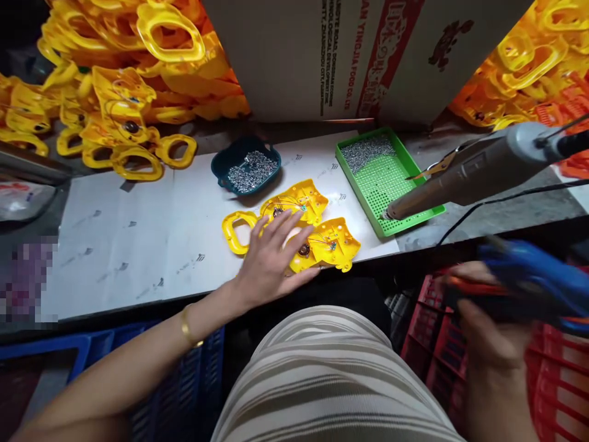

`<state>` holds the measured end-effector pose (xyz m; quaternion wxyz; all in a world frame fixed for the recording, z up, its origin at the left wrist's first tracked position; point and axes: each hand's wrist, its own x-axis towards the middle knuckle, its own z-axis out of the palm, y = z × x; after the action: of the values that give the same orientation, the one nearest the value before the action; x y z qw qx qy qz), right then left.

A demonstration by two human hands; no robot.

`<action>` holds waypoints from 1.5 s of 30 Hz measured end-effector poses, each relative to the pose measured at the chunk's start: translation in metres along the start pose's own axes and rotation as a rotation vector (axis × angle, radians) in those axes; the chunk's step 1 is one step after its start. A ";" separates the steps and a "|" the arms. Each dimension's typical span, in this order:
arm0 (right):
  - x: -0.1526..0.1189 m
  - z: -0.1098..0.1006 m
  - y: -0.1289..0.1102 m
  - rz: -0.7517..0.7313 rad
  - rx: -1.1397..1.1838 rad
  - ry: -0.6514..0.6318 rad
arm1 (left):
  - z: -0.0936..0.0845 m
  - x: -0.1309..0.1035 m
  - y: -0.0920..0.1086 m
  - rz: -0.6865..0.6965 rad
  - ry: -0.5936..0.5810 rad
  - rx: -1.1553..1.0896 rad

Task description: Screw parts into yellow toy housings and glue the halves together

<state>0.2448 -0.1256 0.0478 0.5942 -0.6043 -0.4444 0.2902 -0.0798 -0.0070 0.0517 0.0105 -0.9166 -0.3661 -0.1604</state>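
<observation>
My left hand (273, 261) lies over two yellow plastic shell halves with its fingers spread, partly hiding them. The nearer shell (338, 242) has thin wires, a small circuit board and a round dark part inside. Behind it, the other shell (308, 196) carries similar wiring, and a yellow ring-shaped handle (234, 233) extends to the left of my fingers. At the right, my right hand (492, 331) is wrapped round a blue, black and orange gun-shaped tool (529, 276). Motion blurs both, so the tool's exact kind is unclear.
A dark teal tray (221, 172) and a green basket (400, 230) hold small metal screws. A grey electric screwdriver (473, 172) leans into the basket beside scissors or tweezers (435, 167). Yellow parts (170, 31) pile up behind, beside a cardboard carton (294, 61). Red crates (423, 319) stand below.
</observation>
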 end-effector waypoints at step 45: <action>-0.002 0.020 0.003 0.356 -0.454 -0.528 | 0.047 0.047 0.054 -0.169 -0.232 -0.146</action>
<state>0.2271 -0.1182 0.0421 0.2511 -0.6926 -0.5230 0.4287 0.0020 -0.0084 0.0264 -0.1119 -0.8931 -0.4283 -0.0797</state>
